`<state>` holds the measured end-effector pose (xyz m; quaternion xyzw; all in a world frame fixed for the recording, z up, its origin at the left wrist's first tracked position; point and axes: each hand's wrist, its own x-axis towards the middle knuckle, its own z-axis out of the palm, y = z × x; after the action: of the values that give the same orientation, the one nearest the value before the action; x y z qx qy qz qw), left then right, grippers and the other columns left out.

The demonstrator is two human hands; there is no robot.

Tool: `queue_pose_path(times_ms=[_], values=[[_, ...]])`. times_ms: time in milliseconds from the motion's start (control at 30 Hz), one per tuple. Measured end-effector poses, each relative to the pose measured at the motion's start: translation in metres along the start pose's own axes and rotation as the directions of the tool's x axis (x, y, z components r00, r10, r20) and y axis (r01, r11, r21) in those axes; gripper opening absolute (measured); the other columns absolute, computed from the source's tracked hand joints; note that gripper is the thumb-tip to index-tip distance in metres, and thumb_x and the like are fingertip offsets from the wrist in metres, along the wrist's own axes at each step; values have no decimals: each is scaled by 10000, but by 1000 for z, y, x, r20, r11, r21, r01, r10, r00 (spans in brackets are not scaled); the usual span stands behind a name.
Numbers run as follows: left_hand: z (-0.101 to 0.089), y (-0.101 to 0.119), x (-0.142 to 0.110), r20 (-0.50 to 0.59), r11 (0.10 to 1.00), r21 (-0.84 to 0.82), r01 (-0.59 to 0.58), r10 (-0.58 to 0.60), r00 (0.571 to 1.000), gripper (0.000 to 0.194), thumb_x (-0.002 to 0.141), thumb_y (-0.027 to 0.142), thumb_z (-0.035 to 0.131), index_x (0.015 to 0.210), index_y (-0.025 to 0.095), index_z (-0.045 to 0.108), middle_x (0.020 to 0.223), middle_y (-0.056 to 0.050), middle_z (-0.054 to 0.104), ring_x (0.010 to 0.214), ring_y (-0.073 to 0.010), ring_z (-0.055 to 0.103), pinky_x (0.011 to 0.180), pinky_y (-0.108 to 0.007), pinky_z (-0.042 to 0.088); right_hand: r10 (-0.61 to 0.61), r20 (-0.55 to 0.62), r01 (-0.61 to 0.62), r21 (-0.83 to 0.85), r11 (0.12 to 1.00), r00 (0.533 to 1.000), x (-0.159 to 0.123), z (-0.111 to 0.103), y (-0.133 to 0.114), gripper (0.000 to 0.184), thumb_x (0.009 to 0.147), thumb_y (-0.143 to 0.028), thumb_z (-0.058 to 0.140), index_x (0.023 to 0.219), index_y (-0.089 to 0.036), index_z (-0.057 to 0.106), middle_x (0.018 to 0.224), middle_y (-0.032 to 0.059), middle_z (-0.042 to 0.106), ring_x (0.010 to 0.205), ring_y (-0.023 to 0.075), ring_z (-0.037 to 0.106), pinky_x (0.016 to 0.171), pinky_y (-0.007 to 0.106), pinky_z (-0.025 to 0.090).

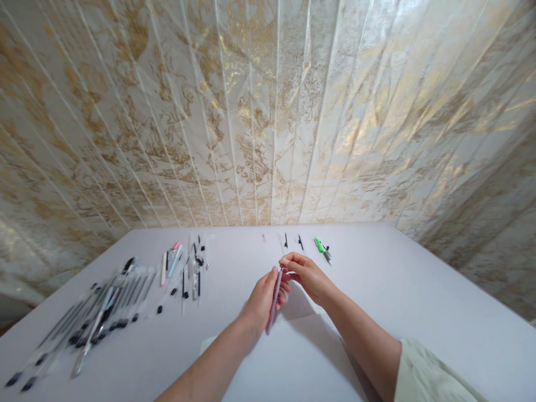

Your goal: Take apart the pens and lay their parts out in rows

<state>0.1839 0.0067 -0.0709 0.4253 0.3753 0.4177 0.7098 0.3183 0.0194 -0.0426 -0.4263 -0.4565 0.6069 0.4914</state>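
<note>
My left hand (258, 301) is wrapped round a slim pale purple pen (273, 307), which is tilted with its lower end toward me. At the pen's upper end my right hand (309, 277) has thumb and fingertips pinched together. A dark bit shows at that end, but whether the right fingers grip it or another small part is hidden. Beyond the hands lie two thin black pen parts (300, 242) and a green and grey pen (322, 250). A white sheet (288, 357) lies beneath my forearms.
On the left of the white table (439, 312) many clear pens with black caps (104, 310) lie in a spread. Beside them are pink, white and blue pens (171, 262) and loose black pen parts (196, 268). A gold-patterned curtain (251, 111) rises behind the table.
</note>
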Motion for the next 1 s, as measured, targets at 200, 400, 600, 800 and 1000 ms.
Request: queue_pose_path(times_ms=[200, 400, 600, 800, 1000], values=[[0, 3, -3, 50, 1000, 8, -16, 16, 999, 370, 797, 528, 527, 843, 161, 538, 677, 33, 528, 381, -5, 268, 382, -177, 121, -13, -86, 12, -20, 1000, 996, 0, -1, -2, 267, 687, -412, 717, 742, -174, 610, 813, 4, 578, 737, 125, 520, 692, 265, 411], [-5, 0, 2, -25, 997, -29, -72, 71, 997, 340, 785, 502, 567, 818, 166, 530, 669, 47, 507, 369, 5, 240, 379, -173, 148, -24, -52, 18, -116, 993, 998, 3, -4, 4, 232, 744, -397, 659, 797, -177, 608, 822, 3, 609, 765, 135, 570, 742, 282, 412], [-10, -1, 9, -95, 989, -144, -31, 18, 995, 371, 701, 473, 681, 757, 148, 510, 701, 45, 501, 367, 26, 242, 361, -160, 120, -236, 30, 221, -481, 848, 971, 5, 0, 11, 148, 800, -305, 573, 790, -181, 652, 792, 18, 654, 778, 156, 581, 749, 290, 429], [-13, -1, 11, -81, 974, -224, 22, -41, 996, 383, 653, 426, 743, 759, 145, 504, 686, 50, 486, 377, 28, 252, 362, -155, 105, -282, 55, 261, -575, 775, 958, 5, 3, 19, 162, 817, -242, 532, 873, -197, 677, 895, 36, 678, 845, 168, 608, 765, 292, 455], [-14, -1, 10, -183, 999, -29, -31, 26, 983, 375, 692, 466, 692, 779, 167, 482, 661, 62, 465, 386, 6, 255, 373, -173, 130, -289, 66, 274, -573, 772, 955, 6, 4, 22, 148, 818, -214, 529, 860, -191, 669, 853, 25, 679, 801, 159, 608, 747, 281, 454]])
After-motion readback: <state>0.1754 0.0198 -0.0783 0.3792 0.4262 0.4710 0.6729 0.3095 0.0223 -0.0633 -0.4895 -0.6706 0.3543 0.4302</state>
